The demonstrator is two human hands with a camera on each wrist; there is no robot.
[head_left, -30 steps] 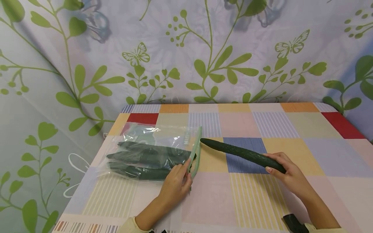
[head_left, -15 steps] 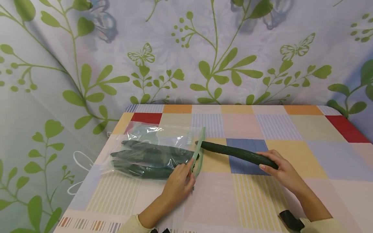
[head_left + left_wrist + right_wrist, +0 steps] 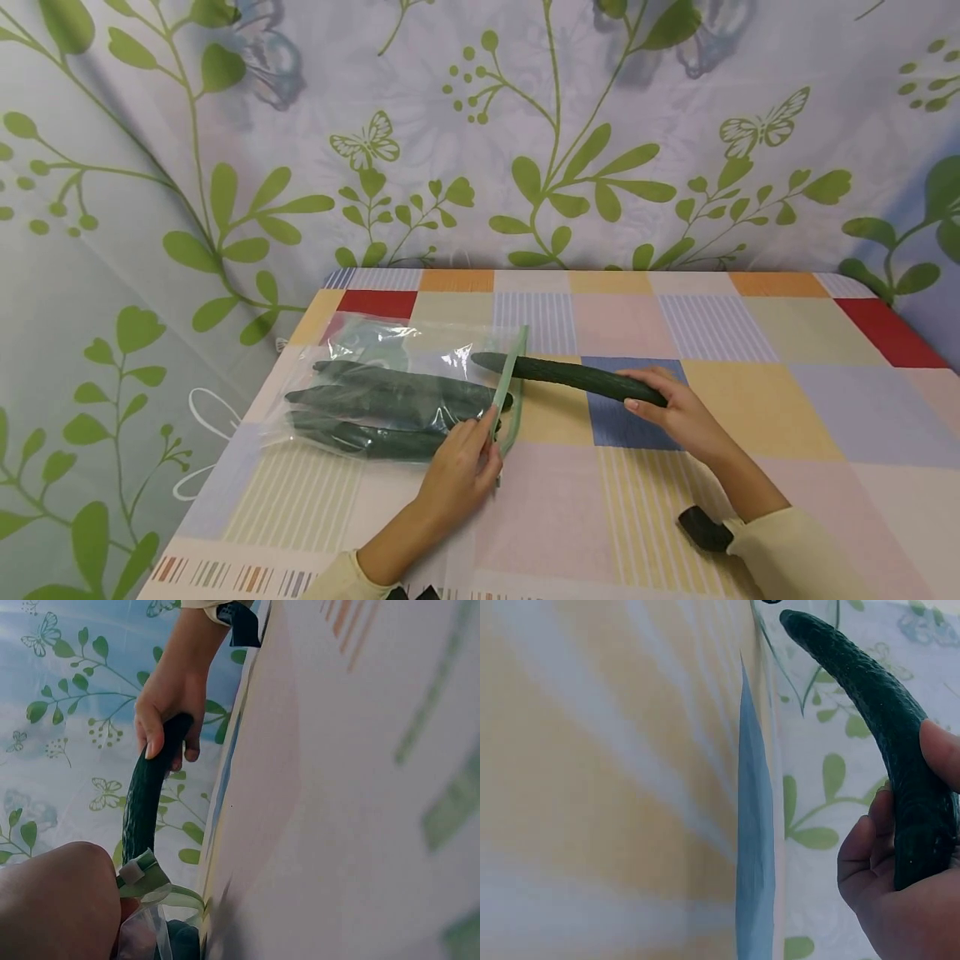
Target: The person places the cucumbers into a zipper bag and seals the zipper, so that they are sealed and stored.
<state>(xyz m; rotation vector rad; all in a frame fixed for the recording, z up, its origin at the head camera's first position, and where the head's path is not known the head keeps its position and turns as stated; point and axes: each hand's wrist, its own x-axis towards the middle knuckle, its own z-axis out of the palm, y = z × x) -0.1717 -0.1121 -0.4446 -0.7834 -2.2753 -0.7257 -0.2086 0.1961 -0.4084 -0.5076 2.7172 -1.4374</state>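
Note:
My right hand [image 3: 678, 417] grips the near end of a long dark green cucumber [image 3: 581, 377]. Its far tip reaches through the mouth of a clear zip bag [image 3: 442, 337], past the green zip strip. In the right wrist view, thumb and fingers wrap around the cucumber [image 3: 885, 697]. My left hand [image 3: 459, 467] pinches the bag's edge at the green strip [image 3: 506, 387], holding the mouth apart. Inside the bag, several cucumbers [image 3: 397, 400] lie side by side. The left wrist view shows the held cucumber [image 3: 142, 802] entering between the green strips [image 3: 146, 877].
A patchwork-patterned cloth [image 3: 570, 517] covers the table. Behind it hangs a curtain [image 3: 420, 108] printed with green leaves and butterflies. A black strap piece [image 3: 705, 529] sits at the right sleeve.
My right hand has moved left with the cucumber, whose tip has passed from outside the bag's mouth to inside it. My left hand keeps its hold on the bag's edge.

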